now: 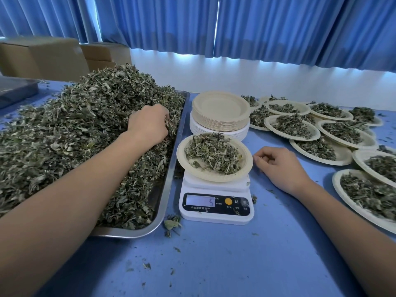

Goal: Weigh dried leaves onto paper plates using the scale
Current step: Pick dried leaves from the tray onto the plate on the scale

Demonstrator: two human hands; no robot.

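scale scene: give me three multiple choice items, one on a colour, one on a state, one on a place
1. What colour is the table? A white B grey C blue
2. What is the left hand doing? A gripping into the leaf pile B lying flat on the table C hanging in the air
3. Where does the loaded plate stand? A on the table B on the scale C on the leaf pile

1 C: bare blue top shows all round.
2 A: its fingers curl into the leaf pile.
3 B: the plate sits on the scale's platform, above the display.
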